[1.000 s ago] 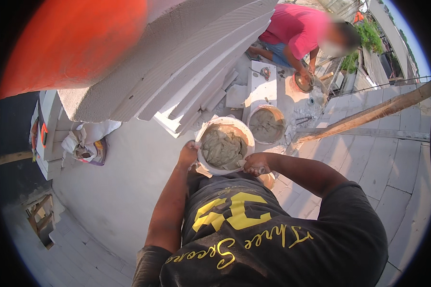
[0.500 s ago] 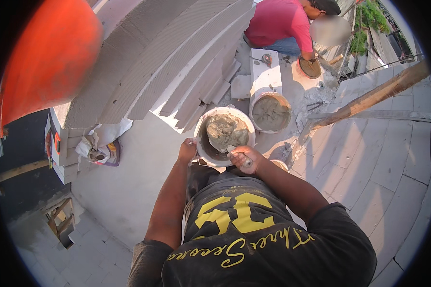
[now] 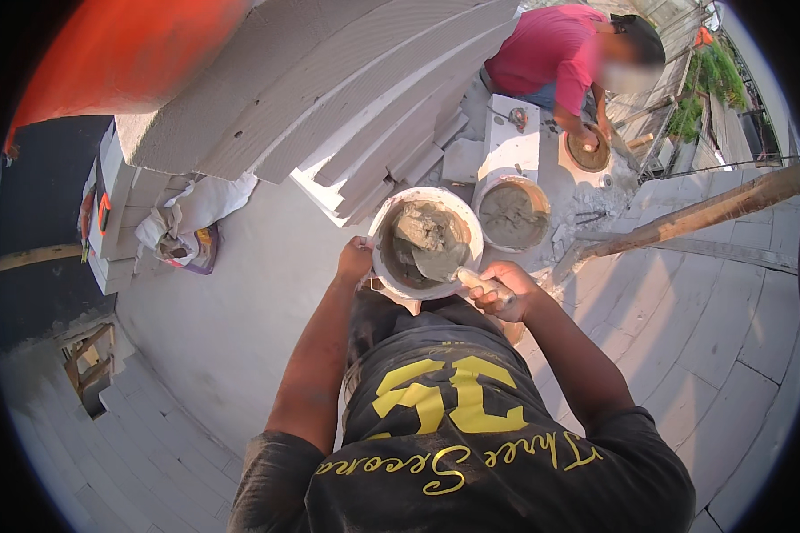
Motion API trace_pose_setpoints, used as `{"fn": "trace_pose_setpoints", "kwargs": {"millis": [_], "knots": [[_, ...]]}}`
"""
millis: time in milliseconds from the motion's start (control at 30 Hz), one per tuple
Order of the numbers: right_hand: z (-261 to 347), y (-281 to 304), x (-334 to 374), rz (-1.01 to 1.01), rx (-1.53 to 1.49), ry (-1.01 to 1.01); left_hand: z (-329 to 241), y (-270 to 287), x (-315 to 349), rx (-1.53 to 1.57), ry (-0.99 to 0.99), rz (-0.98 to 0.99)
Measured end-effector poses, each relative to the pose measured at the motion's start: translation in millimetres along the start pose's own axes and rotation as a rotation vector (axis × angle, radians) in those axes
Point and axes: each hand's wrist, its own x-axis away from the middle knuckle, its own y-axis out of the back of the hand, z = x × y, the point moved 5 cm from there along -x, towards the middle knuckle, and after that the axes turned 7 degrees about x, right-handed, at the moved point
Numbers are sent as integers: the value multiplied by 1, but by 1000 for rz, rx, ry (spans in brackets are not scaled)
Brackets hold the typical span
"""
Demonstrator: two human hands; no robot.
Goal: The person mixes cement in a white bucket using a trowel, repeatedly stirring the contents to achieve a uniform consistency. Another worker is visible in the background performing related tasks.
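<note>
Some yellow shirt lettering [image 3: 469,391]; right hand [image 3: 516,289] holds trowel [image 3: 468,278].

Slabs [image 3: 329,107] block ahead; floor [image 3: 213,346] left of bucket [image 3: 409,291] is open.

We record: bucket [image 3: 382,253], white; mortar [image 3: 428,226], grey; shirt [image 3: 542,426], black, yellow lettering [image 3: 468,400]; co-worker's top [image 3: 542,53], pink; wooden pole [image 3: 684,215], brown.

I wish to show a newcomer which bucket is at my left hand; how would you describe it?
Begin at the stack of pale blocks at the top of the picture. Below its right side, two round buckets are close together; yours is the left bucket. Unlike the right bucket, it has your left hand on its rim and a trowel, in your right hand, reaching inside.
</note>
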Motion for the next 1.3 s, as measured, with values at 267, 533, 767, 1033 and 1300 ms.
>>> {"fn": "trace_pose_setpoints", "kwargs": {"millis": [267,533,767,1033,1300], "knots": [[32,-32,4,-671,1665,147,-42,-5,47,-18,33,-65],[-7,-9,-55,-752,2507,245,-26,-6,37,15,73,-80],[14,-69,9,-551,2544,-211,-30,-6,39,-64,50,-102],[46,-99,-21,-693,2574,91,-14,-1,23,-112,-22,-129],[1,-34,-53,-601,2608,-23,-30,0,43,110,114,-99]]}}
